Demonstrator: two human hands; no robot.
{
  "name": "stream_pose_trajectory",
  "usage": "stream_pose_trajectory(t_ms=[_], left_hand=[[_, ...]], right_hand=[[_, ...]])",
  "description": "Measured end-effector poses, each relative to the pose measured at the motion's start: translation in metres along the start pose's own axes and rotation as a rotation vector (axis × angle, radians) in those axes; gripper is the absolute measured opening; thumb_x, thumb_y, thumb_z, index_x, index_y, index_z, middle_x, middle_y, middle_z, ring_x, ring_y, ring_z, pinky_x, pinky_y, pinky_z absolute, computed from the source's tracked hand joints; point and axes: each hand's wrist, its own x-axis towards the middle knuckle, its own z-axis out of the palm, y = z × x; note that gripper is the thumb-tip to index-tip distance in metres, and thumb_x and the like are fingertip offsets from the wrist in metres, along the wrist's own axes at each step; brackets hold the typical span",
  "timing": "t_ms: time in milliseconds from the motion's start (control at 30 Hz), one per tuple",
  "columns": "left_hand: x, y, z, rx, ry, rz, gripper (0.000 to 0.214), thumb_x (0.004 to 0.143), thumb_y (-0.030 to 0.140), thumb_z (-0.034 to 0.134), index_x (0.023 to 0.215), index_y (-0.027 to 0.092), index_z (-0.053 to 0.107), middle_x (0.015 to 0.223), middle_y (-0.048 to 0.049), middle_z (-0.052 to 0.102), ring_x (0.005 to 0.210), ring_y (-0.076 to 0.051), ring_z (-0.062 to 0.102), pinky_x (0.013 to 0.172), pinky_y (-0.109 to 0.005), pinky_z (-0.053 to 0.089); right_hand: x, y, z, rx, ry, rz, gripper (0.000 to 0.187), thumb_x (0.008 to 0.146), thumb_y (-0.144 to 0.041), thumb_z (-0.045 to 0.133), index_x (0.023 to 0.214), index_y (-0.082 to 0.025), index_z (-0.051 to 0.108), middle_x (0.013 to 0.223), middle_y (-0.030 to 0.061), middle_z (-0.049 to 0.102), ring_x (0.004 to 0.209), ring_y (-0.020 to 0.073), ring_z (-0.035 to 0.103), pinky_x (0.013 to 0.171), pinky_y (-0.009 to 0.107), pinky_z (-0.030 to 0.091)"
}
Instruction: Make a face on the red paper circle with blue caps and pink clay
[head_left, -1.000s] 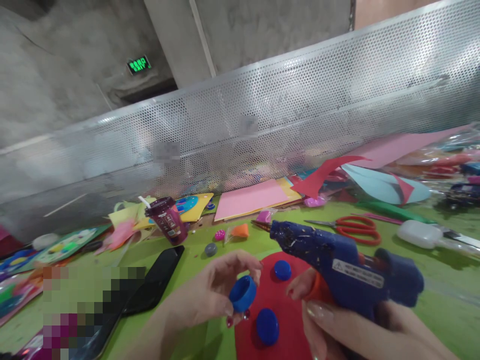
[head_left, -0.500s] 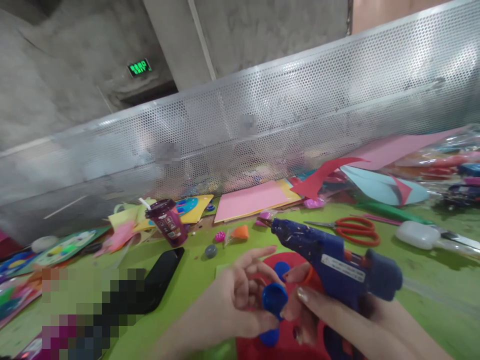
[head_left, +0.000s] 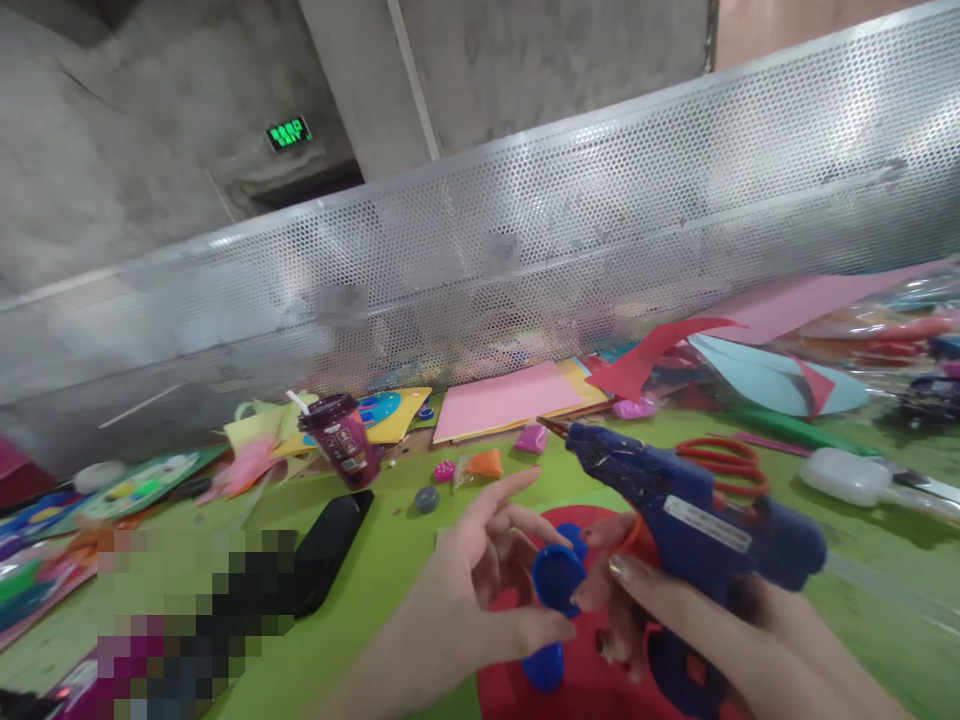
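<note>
My right hand (head_left: 675, 610) is wrapped around a blue hot glue gun (head_left: 675, 490), its nozzle pointing up and left. Fingertips of that hand also touch the right rim of a blue bottle cap (head_left: 559, 580), hollow side facing me. Around the cap's left side, my left hand (head_left: 487, 590) is open, thumb and fingers spread; one fingertip is near the rim, and I cannot tell whether it touches. Beneath both hands lies a red sheet (head_left: 592, 670) of round outline. On it rest another blue cap (head_left: 545, 668) and a blue round piece (head_left: 576, 540), partly hidden.
Beyond the hands lie orange-handled scissors (head_left: 724, 465), a pink paper stack (head_left: 510, 400) and a small bag with orange material (head_left: 484, 465). Left stand a purple drink cup (head_left: 345, 440) and a black phone (head_left: 334, 550). A perforated metal panel (head_left: 450, 270) runs behind the table.
My left thumb has moved away from the blue cap, and the left fingers have spread. The glue gun has shifted slightly right in view.
</note>
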Motion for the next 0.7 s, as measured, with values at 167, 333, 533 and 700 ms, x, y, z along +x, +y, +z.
stream_pose_trajectory(t_ms=[167, 333, 533, 700], left_hand=[[0.0, 0.0, 0.002, -0.1, 0.092, -0.005, 0.084, 0.058, 0.013, 0.078, 0.129, 0.029, 0.035, 0.096, -0.0016, 0.056, 0.079, -0.016, 0.055, 0.071, -0.031, 0.041], [0.004, -0.003, 0.002, -0.144, 0.156, 0.023, 0.079, 0.054, 0.014, 0.079, 0.123, 0.026, 0.041, 0.093, -0.0019, 0.056, 0.084, -0.018, 0.056, 0.071, -0.03, 0.042], [0.0, 0.001, 0.01, -0.107, 0.159, 0.079, 0.088, 0.053, 0.01, 0.079, 0.127, 0.03, 0.036, 0.091, 0.0007, 0.055, 0.08, -0.016, 0.056, 0.068, -0.028, 0.045], [-0.004, 0.002, 0.017, -0.095, 0.198, 0.083, 0.096, 0.053, 0.016, 0.082, 0.133, 0.03, 0.03, 0.087, 0.0005, 0.056, 0.085, -0.019, 0.055, 0.073, -0.031, 0.046]], right_hand=[[0.0, 0.001, 0.002, 0.015, 0.015, 0.006, 0.026, 0.073, -0.042, 0.061, 0.06, -0.02, 0.059, 0.058, 0.0001, 0.065, 0.055, 0.0132, 0.06, 0.055, 0.02, 0.047], [0.001, -0.001, 0.0, -0.057, 0.118, -0.026, 0.025, 0.071, -0.043, 0.061, 0.061, -0.02, 0.058, 0.055, 0.0007, 0.063, 0.053, 0.0154, 0.059, 0.053, 0.022, 0.048], [0.012, 0.005, -0.006, -0.231, 0.187, -0.099, 0.018, 0.07, -0.038, 0.064, 0.069, -0.021, 0.062, 0.058, 0.0004, 0.063, 0.055, 0.0177, 0.06, 0.052, 0.025, 0.05], [0.014, 0.008, -0.008, -0.261, 0.181, -0.214, 0.014, 0.065, -0.036, 0.068, 0.072, -0.024, 0.065, 0.077, 0.001, 0.069, 0.076, 0.0229, 0.064, 0.068, 0.029, 0.053]])
